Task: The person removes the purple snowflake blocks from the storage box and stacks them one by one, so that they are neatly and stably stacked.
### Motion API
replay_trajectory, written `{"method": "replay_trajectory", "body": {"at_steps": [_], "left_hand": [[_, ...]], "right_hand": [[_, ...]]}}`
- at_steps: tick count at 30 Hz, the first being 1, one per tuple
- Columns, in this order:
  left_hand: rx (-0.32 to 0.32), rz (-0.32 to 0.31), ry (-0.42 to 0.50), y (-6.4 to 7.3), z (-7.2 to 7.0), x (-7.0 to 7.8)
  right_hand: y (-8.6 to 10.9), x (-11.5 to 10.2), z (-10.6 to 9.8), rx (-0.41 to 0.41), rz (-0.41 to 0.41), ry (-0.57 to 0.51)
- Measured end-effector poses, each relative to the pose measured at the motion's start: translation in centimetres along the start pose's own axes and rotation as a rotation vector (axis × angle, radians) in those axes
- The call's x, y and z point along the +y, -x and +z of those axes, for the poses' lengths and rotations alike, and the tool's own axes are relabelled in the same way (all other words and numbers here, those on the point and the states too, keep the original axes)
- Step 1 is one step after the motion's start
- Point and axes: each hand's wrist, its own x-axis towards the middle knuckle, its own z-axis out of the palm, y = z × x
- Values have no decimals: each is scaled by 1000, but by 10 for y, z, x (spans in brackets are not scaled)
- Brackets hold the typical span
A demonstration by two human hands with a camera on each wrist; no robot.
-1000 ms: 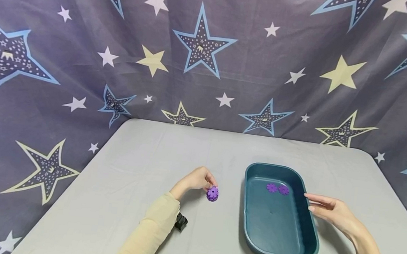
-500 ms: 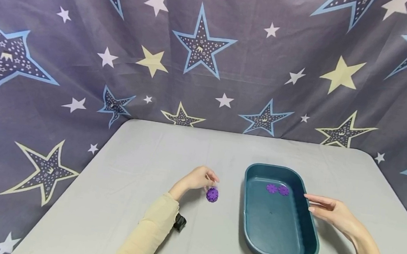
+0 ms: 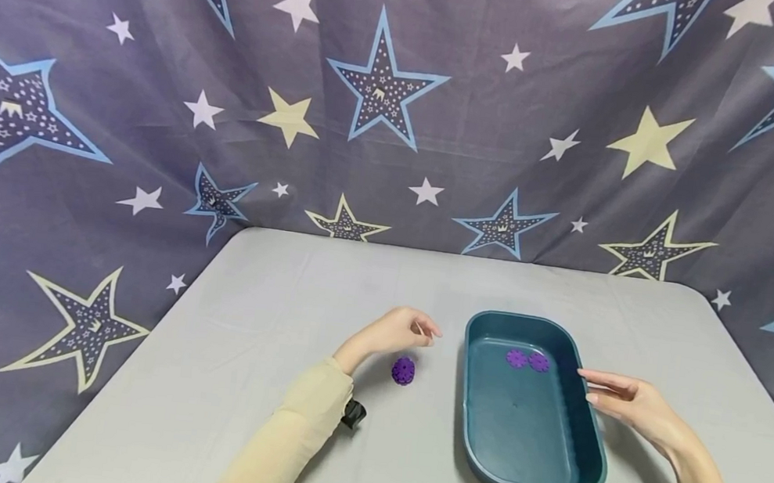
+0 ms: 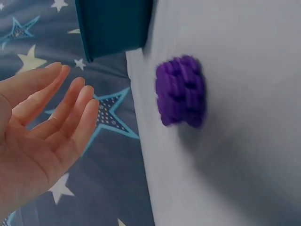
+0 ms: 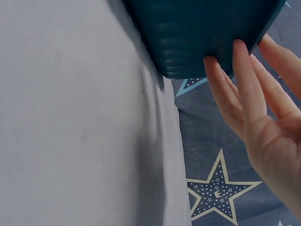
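A stack of purple notched discs (image 3: 403, 371) stands on the table, its layered side showing in the left wrist view. My left hand (image 3: 397, 332) hovers just beyond that stack, apart from it. Its fingers are loosely bent, and nothing shows between them in the left wrist view. To the right sits a dark teal plastic tray (image 3: 516, 475). Two flat purple flower-shaped discs (image 3: 527, 359) lie side by side on the tray's floor, toward its far end. Against the tray's right wall, my right hand (image 3: 638, 410) rests its extended fingertips (image 5: 241, 49).
A pale grey cloth covers the table (image 3: 326, 282). Behind the far edge hangs a dark curtain (image 3: 468, 148) printed with stars. Black camera mounts are worn on both wrists.
My left hand has drawn away from the purple stack and shifted right, toward the tray. The stack stays on the table. The right hand and tray have not moved.
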Motion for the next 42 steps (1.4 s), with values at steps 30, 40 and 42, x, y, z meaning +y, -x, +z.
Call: {"method": "replay_trajectory", "body": {"at_steps": [30,40,42], "left_hand": [[-159,191,-199,-50,17,60],[-226,189,-325,-71,35,68],[-233,195,-335,-75,39,68]], "right_hand": [[-1,0,0,-8,27,-14],[-1,2,-1,-2,-8,-34],[-1,2,-1,-3,-10,-36]]}}
